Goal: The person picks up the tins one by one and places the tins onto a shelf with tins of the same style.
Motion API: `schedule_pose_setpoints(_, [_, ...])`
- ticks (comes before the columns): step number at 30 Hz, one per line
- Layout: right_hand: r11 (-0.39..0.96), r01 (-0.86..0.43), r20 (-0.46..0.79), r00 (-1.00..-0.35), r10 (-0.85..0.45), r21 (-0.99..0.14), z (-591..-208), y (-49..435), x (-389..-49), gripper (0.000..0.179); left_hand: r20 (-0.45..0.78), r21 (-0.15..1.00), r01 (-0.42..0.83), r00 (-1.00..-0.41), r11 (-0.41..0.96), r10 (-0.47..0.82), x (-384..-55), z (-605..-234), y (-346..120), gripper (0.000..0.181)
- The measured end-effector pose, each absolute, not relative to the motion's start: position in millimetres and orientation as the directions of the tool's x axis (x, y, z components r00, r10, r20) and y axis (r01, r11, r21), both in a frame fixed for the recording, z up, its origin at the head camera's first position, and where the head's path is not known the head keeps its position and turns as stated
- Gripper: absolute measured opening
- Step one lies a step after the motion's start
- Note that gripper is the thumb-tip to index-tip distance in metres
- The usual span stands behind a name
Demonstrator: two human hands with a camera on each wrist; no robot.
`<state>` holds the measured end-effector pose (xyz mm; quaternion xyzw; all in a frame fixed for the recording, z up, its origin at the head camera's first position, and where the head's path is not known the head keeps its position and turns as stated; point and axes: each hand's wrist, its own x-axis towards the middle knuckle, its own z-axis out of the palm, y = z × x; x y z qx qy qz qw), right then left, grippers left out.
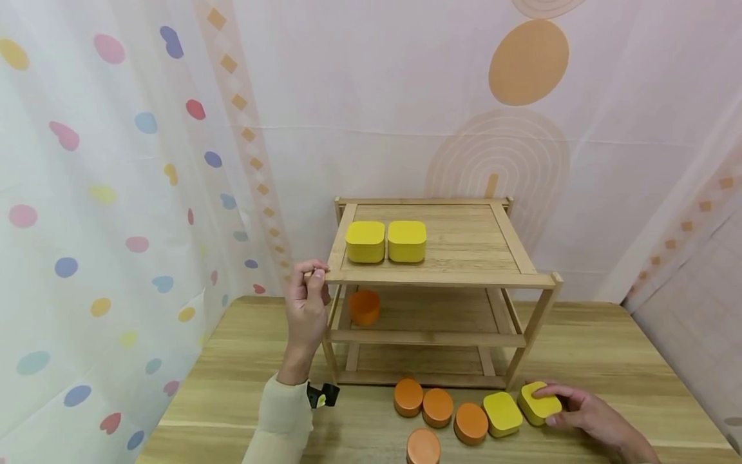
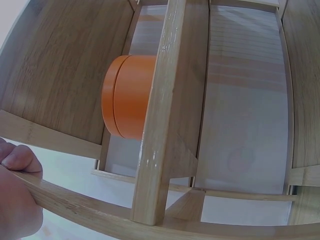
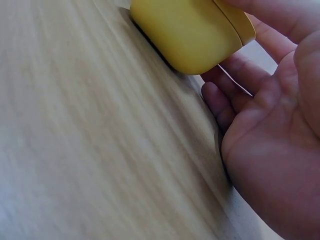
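Observation:
My left hand (image 1: 308,298) grips the front left corner of a wooden three-tier shelf (image 1: 440,278); its curled fingers also show at the edge of the left wrist view. Down on the table at the right, my right hand (image 1: 591,415) holds a yellow square tin (image 1: 539,405) with rounded corners, fingers on its lid and thumb at its near side. The right wrist view shows that yellow tin (image 3: 187,35) resting on the wood. Beside it sits another yellow tin (image 1: 502,414). Two more yellow tins (image 1: 365,241) stand side by side on the top tier.
An orange round tin (image 1: 364,307) stands at the left of the middle tier. Several orange round tins (image 1: 437,407) lie on the table (image 1: 220,380) in front of the shelf. Behind hangs a patterned curtain (image 1: 371,96).

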<state>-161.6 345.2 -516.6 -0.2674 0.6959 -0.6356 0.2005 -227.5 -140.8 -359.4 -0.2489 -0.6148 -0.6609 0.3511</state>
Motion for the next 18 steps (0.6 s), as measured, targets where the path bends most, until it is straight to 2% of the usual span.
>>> schedule_pose_setpoints(9, [0.118,-0.149,0.051,-0.803,-0.593,-0.982,-517.1,342.8,-162.7,0.035,0.772,0.626,0.780,-0.616,0.017,-0.160,-229.2,-359.1,-142.0,0.019])
schedule_pose_setpoints(15, [0.164,-0.089,-0.009,-0.855,-0.518,-0.982,-515.4,344.3,-158.5,0.034,0.769,0.630,0.777,-0.621,0.012,-0.153,-228.8,-360.3,-141.0,0.019])
schedule_pose_setpoints(18, [0.132,-0.060,-0.019,-0.849,-0.527,-0.989,-515.1,344.8,-158.9,0.034,0.768,0.630,0.777,-0.622,0.002,-0.153,-227.9,-359.8,-140.9,0.017])
